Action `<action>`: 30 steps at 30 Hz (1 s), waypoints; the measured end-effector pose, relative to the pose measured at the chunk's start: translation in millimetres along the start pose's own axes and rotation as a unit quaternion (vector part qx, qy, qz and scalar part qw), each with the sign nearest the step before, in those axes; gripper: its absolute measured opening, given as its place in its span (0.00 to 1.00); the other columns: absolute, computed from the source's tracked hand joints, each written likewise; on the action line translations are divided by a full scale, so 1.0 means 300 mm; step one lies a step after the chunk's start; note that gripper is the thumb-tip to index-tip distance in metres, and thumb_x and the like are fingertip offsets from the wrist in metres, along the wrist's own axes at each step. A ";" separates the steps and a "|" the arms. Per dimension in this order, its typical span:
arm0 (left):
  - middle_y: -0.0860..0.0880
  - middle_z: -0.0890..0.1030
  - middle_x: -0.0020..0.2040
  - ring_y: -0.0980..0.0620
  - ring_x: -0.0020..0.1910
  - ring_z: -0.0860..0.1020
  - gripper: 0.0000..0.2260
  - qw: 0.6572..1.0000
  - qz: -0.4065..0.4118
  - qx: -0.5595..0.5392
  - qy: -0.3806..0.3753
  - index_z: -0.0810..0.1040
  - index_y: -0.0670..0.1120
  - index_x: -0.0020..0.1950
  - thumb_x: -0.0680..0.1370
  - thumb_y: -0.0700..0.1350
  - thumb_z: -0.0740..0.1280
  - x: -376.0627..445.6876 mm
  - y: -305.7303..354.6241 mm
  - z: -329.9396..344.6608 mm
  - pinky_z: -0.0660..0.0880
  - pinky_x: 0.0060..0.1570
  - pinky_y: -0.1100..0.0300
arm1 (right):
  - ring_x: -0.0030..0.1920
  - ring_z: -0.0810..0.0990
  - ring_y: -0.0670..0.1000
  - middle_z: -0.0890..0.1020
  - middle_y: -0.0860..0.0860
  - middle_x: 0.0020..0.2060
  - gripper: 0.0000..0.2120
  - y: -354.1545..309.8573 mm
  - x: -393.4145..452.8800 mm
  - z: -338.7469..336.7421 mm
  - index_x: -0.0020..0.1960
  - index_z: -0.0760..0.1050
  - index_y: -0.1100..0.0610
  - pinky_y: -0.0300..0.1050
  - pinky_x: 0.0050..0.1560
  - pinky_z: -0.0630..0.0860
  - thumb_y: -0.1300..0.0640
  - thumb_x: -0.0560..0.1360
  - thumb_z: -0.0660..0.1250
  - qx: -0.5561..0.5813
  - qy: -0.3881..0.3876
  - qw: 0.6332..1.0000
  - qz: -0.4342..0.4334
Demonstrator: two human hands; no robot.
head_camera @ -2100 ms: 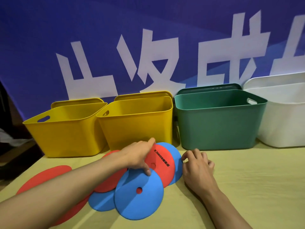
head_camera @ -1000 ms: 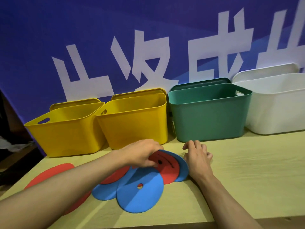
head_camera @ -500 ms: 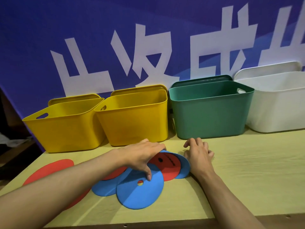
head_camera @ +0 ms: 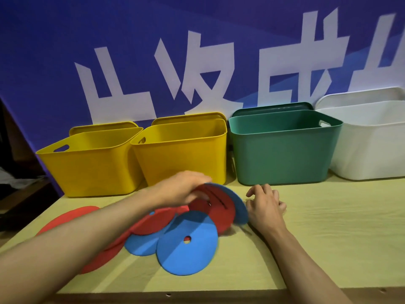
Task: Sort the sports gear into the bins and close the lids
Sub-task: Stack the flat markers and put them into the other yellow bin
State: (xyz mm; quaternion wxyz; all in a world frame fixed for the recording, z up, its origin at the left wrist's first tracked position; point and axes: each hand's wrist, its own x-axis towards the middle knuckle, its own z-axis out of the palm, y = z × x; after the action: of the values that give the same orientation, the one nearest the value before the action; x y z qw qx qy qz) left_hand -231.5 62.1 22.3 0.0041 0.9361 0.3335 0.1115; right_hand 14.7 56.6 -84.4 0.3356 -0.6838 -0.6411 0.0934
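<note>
At frame centre on the pale wooden worktop (head_camera: pixel 317 233), our left hand (head_camera: pixel 182 189) pinches the flat red foam disc (head_camera: pixel 215 207) by its rim; our right hand (head_camera: pixel 266 205) rests relaxed, grasping nothing. It looks light, floppy; edge grip suits.

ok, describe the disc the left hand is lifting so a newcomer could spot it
Start at the green bin; on the wooden table before it lies a pile of flat discs. The left hand tilts up the red disc, the only one bearing a black printed line.
</note>
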 end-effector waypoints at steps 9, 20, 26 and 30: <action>0.56 0.84 0.53 0.55 0.52 0.81 0.11 0.980 -0.130 0.039 0.144 0.80 0.51 0.61 0.79 0.47 0.73 -0.126 -0.153 -0.355 0.78 0.53 0.56 | 0.62 0.66 0.48 0.70 0.46 0.62 0.08 -0.025 -0.021 0.005 0.59 0.70 0.44 0.51 0.63 0.63 0.49 0.80 0.61 -0.053 -0.019 0.997 -0.058; 0.45 0.84 0.52 0.41 0.48 0.82 0.15 0.929 -0.245 0.180 0.211 0.73 0.49 0.64 0.79 0.46 0.72 -0.401 -0.381 -0.721 0.77 0.44 0.49 | 0.62 0.66 0.47 0.67 0.44 0.65 0.21 -0.102 -0.083 0.040 0.65 0.63 0.39 0.51 0.61 0.65 0.32 0.76 0.49 -0.166 -0.085 0.965 -0.184; 0.42 0.76 0.62 0.40 0.57 0.76 0.19 0.874 -0.389 0.276 0.089 0.69 0.53 0.69 0.80 0.53 0.69 -0.409 -0.550 -0.836 0.78 0.54 0.41 | 0.59 0.64 0.44 0.65 0.42 0.61 0.16 -0.095 -0.065 0.046 0.63 0.63 0.40 0.49 0.62 0.64 0.36 0.79 0.49 -0.145 -0.087 0.971 -0.170; 0.45 0.64 0.74 0.42 0.70 0.67 0.33 0.879 -0.380 0.268 -0.111 0.55 0.64 0.79 0.77 0.70 0.61 -0.385 -0.490 -0.591 0.74 0.65 0.44 | 0.58 0.63 0.43 0.65 0.42 0.60 0.13 -0.079 -0.054 0.056 0.62 0.62 0.40 0.49 0.61 0.63 0.38 0.80 0.50 -0.136 -0.092 0.972 -0.166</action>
State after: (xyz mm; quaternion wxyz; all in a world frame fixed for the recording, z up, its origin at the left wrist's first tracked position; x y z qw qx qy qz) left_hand -447.7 92.3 159.4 -0.1674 0.7093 0.6779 -0.0971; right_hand -16.5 45.9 -88.2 0.1897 -0.5955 -0.7805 0.0109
